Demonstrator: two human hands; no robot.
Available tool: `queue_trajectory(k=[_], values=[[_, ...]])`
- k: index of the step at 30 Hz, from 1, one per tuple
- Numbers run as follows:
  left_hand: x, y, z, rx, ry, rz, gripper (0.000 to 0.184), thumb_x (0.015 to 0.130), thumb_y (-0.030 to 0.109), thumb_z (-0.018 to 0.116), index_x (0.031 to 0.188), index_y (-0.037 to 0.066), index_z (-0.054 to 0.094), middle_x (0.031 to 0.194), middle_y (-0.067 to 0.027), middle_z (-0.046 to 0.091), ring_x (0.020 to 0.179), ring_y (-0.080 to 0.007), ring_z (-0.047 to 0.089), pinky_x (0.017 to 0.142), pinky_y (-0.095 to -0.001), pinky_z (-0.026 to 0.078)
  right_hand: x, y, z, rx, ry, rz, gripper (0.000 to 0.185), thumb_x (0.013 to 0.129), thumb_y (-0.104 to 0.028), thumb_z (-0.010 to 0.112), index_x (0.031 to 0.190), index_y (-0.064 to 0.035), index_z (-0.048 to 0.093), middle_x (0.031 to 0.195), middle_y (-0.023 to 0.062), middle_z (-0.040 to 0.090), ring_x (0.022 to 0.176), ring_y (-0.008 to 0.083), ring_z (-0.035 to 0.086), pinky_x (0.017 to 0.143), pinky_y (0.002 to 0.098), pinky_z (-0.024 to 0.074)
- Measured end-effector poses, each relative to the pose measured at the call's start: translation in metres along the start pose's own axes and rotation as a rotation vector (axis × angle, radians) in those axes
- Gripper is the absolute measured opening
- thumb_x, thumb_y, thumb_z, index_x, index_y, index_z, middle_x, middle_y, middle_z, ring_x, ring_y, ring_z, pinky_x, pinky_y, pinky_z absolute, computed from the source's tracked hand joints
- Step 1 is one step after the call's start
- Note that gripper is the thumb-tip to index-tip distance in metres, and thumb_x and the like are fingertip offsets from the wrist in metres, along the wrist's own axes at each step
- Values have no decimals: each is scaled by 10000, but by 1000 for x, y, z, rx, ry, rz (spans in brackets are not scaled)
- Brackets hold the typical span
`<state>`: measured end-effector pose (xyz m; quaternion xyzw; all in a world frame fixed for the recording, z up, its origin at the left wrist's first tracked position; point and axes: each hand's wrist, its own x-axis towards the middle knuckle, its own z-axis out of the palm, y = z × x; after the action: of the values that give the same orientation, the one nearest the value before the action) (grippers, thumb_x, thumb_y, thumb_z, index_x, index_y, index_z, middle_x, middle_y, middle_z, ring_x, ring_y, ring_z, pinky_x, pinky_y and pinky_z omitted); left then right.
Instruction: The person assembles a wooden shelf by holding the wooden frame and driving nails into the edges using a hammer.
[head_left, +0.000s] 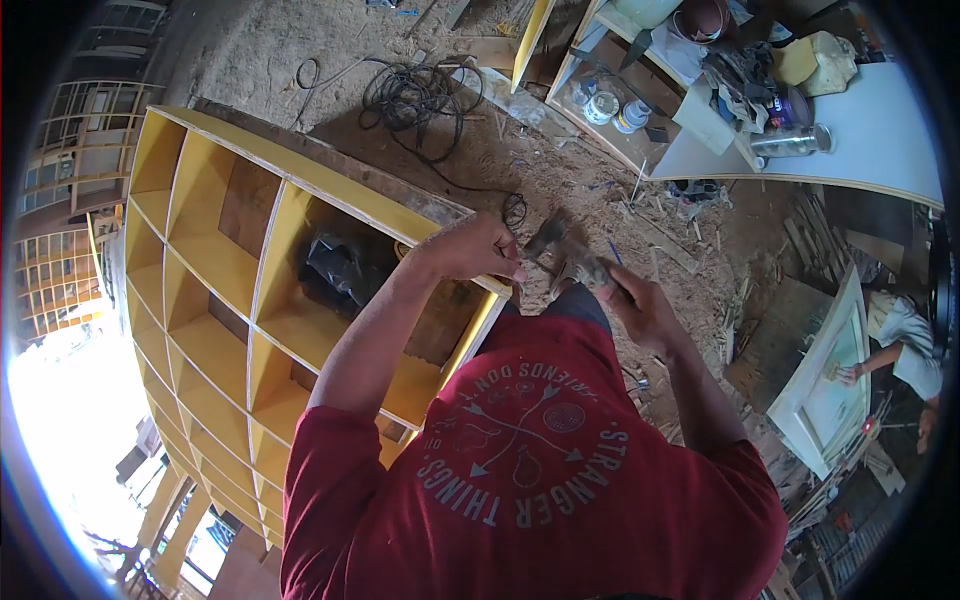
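My right hand (640, 312) is wrapped round the handle of a hammer (548, 236), whose head points toward my left hand. At the near corner of a yellow wooden shelf unit (330, 180), my left hand (480, 250) is closed in a pinch. Whatever its fingers hold, if anything, is too small to make out. The hammer head is apart from the unit's edge, a short way to the right of my fingers. Inside one compartment lies a black plastic bag (345, 265).
A coiled black cable (415, 98) lies on the shaving-strewn floor (640, 220). At the upper right, a bench (880, 130) holds cans, jars and rags. Another person's hand (850, 374) touches a pale framed panel (825, 375) at the right.
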<state>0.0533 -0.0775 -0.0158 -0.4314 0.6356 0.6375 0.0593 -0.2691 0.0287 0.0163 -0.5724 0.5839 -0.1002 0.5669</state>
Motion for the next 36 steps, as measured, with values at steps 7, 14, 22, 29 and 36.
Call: queue_trajectory(k=[7,14,22,29,36], values=[[6,-9,2,59,-7,27,319,864,297,897,848,0,780,756,-59,733,727,-116,602,721,-343,494,7,19,5,-54,7,-16,502,1118,-356,602,1549,-105,548,1003,149,712,918,191,669,850,375,527],[5,-14,2,13,-19,59,337,878,304,887,811,-5,769,709,-55,698,675,-122,557,675,-364,465,8,20,10,31,119,-10,512,1111,-361,608,1540,-89,547,990,156,715,845,250,670,792,392,526],[0,-6,1,-4,-29,9,365,853,320,904,788,-8,758,705,-59,710,679,-107,566,679,-359,476,7,10,8,19,120,55,581,1095,-402,620,1529,-24,538,1156,226,750,1051,378,738,919,408,554],[3,-12,2,92,-11,48,353,853,348,894,823,13,789,729,-88,738,676,-159,641,695,-370,500,10,15,3,16,-9,142,631,1103,-414,613,1529,42,518,1375,279,687,1317,349,662,1082,430,503],[-35,10,-8,386,-56,93,475,861,504,825,1131,113,817,1142,-148,781,1111,-363,710,991,-453,530,6,29,11,111,58,49,619,1104,-382,622,1533,49,512,1398,284,671,1307,323,667,1069,402,509]])
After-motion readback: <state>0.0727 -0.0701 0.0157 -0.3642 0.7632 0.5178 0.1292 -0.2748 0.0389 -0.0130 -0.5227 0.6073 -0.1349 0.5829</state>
